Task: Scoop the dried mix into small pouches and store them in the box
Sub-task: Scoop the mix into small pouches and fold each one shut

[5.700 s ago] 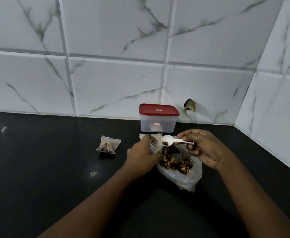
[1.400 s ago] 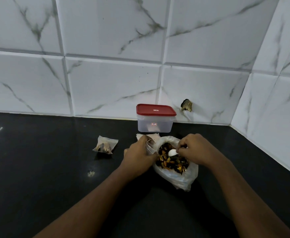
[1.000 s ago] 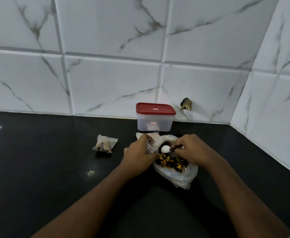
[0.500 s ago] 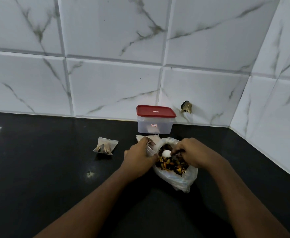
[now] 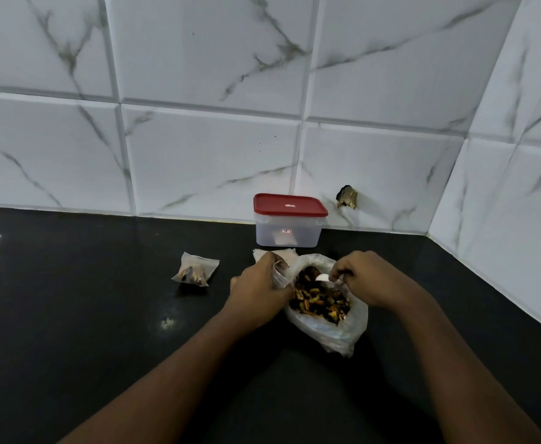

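One filled pouch (image 5: 195, 273) on counter; bag (image 5: 330, 328) holds dried mix (image 5: 319, 302); box (image 5: 288, 224) lidded.

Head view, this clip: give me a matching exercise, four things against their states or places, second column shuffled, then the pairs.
Things:
1. clear plastic box with red lid
2. small filled paper pouch
3. white plastic spoon
4. clear plastic bag of dried mix

States:
A. lying alone on the black counter, left of the hands
B. shut, by the tiled wall
C. open, between both hands
D. held by the right hand, bowl in the mix

Pairs: 1-B, 2-A, 3-D, 4-C
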### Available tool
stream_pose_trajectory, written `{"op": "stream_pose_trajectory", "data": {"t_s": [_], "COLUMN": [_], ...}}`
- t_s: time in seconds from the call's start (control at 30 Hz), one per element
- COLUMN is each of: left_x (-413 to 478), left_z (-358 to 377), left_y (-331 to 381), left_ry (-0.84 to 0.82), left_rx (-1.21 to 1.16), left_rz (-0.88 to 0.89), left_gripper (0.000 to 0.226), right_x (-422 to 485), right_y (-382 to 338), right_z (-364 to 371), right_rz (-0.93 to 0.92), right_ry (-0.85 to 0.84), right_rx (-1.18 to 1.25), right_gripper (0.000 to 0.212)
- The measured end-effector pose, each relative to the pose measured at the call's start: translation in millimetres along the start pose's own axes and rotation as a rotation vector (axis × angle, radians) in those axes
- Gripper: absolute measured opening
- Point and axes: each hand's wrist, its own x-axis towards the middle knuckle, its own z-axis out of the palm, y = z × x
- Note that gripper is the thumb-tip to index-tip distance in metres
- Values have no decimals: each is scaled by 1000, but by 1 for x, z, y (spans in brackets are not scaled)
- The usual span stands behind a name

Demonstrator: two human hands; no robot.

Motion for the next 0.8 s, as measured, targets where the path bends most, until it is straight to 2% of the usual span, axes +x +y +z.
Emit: {"op": "stream_pose_trajectory", "data": {"t_s": [0.13, 0.2, 0.3, 0.4, 0.6, 0.7, 0.8], "left_x": [-1, -1, 0, 1, 1, 1, 1], "left_z": [0, 0, 0, 0, -1, -1, 0], "left_y": [0, 1, 1, 0, 0, -1, -1], "left_ry": [6, 0, -7, -12, -14, -20, -21], "left_rx": [-4, -5, -5, -6, 0, -16, -19], "left_rz": [-3, -8, -3, -4, -9, -10, -10], "left_gripper": [30, 30, 30, 30, 32, 34, 34], "right_x": [-5, -3, 0, -2, -3, -2, -2], "right_y": [5, 4, 1, 0, 4, 5, 0], "right_z": [-9, -3, 7, 6, -1, -3, -3], "right_rz": [-9, 5, 69, 148, 262, 233, 120], "right_ry": [-58, -30, 52, 33, 23, 6, 1], "right_rx": [128, 216, 456, 701, 973, 1093, 1212], "right_gripper": [31, 28, 27, 27, 25, 23, 21]}}
